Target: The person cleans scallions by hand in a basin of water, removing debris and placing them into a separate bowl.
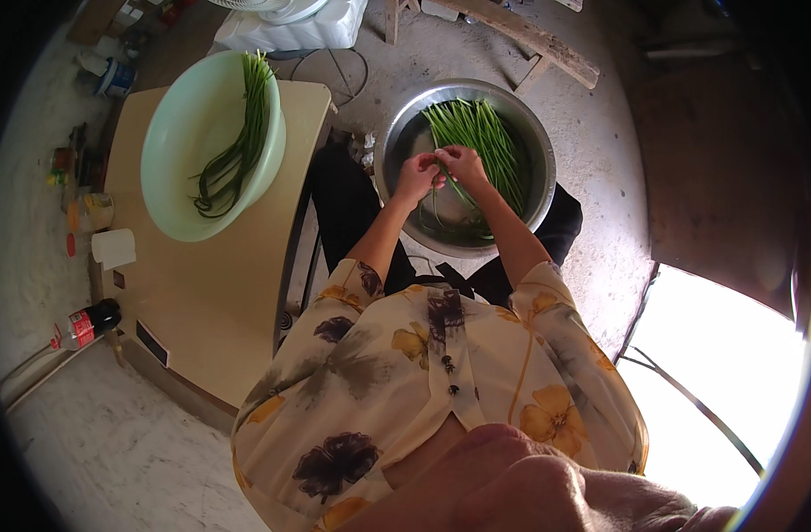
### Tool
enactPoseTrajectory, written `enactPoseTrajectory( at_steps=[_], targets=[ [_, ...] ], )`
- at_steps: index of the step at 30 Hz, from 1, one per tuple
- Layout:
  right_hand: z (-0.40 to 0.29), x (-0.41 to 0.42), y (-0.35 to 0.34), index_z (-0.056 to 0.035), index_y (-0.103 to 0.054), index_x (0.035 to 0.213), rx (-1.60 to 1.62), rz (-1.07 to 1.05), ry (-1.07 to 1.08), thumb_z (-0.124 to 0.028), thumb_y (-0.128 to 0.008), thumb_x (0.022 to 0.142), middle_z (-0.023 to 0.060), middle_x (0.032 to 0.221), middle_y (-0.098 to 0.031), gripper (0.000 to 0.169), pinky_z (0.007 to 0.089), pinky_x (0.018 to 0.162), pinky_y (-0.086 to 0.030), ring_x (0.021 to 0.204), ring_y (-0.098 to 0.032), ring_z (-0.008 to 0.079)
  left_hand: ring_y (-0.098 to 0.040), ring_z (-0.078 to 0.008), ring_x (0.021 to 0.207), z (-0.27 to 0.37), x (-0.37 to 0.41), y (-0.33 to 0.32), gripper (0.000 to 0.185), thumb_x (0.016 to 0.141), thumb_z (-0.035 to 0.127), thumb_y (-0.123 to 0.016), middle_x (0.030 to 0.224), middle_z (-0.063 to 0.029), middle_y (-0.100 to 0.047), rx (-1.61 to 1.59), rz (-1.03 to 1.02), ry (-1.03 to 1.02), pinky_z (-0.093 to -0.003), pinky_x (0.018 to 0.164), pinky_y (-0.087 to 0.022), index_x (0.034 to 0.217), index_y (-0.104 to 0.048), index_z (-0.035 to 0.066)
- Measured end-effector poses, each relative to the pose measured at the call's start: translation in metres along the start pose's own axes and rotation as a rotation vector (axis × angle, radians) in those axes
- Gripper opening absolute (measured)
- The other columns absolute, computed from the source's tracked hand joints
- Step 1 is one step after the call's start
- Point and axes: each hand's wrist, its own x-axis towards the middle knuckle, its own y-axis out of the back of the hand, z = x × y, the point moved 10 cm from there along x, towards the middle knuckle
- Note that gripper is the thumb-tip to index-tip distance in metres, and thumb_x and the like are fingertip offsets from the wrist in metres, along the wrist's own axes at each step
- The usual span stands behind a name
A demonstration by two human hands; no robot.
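Note:
My left hand and my right hand meet over a round metal basin, their fingertips pinching green strands between them. A large bunch of long green garlic chives lies in the basin, up its right side, and some loose strands rest low in it. The basin sits between my knees. On the table to the left stands a pale green plastic basin, tilted in the view, with a second bunch of long green chives along its right inner wall.
The beige table bears a phone-like dark object and a white paper roll. A cola bottle is at its far left edge. A wooden bench and a white fan are beyond the basins.

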Motion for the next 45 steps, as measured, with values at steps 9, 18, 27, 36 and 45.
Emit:
enactPoseTrajectory(
  at_steps=[9, 18, 27, 36, 45],
  targets=[
    [-0.013, -0.001, -0.005, -0.0016, -0.071, 0.094, 0.055, -0.042, 0.122, -0.031, -0.067, 0.083, 0.0139, 0.079, -0.07, 0.032, 0.0344, 0.068, -0.053, 0.073, -0.068, 0.0194, -0.064, -0.015, 0.069, 0.016, -0.016, -0.014, 0.021, 0.09, -0.003, -0.052, 0.084, -0.0087, -0.062, 0.058, -0.011, -0.22, -0.0285, 0.057, -0.055, 0.11, -0.054, -0.006],
    [-0.045, 0.007, 0.017, 0.0003, -0.071, 0.086, 0.053, 0.111, 0.154, -0.03, -0.07, 0.084, 0.0006, 0.064, -0.06, 0.03, 0.0262, 0.053, -0.042, 0.057, -0.05, 0.0072, -0.066, -0.0172, 0.066, 0.008, -0.031, -0.02, 0.008, 0.091, 0.005, -0.059, 0.079, -0.0089, -0.063, 0.002, -0.017, -0.103, -0.0294, 0.057, -0.057, 0.089, -0.057, -0.002],
    [-0.064, 0.042, 0.079, -0.0012, -0.073, 0.091, 0.085, 0.362, 0.223, -0.031, -0.07, 0.084, 0.0001, 0.064, -0.062, 0.031, 0.0263, 0.052, -0.044, 0.055, -0.053, 0.0066, -0.065, -0.0163, 0.056, -0.021, -0.046, -0.039, 0.009, 0.087, 0.001, -0.06, 0.069, -0.0087, -0.063, 0.208, -0.054, -0.111, -0.0271, 0.044, -0.049, 0.082, -0.055, -0.005],
    [-0.077, 0.008, 0.036, -0.002, -0.068, 0.094, -0.079, 0.16, 0.425, -0.032, -0.065, 0.087, 0.0082, 0.068, -0.064, 0.031, 0.0308, 0.058, -0.047, 0.062, -0.058, 0.0109, -0.061, -0.0316, 0.086, 0.019, -0.054, -0.007, 0.019, 0.081, 0.006, -0.058, 0.091, -0.0188, -0.059, 0.674, 0.243, -0.163, -0.0419, 0.076, -0.049, 0.095, -0.054, -0.007],
    [-0.01, 0.008, -0.033, -0.01, -0.067, 0.095, -0.567, -0.036, 0.228, -0.038, -0.055, 0.086, 0.0151, 0.084, -0.068, 0.032, 0.0479, 0.071, -0.051, 0.082, -0.066, 0.0354, -0.057, -0.0414, 0.079, 0.026, -0.012, 0.035, 0.015, 0.087, 0.01, -0.052, 0.084, -0.023, -0.06, 0.766, 0.546, -0.468, -0.0478, 0.073, -0.045, 0.091, -0.058, -0.003]
  ],
)
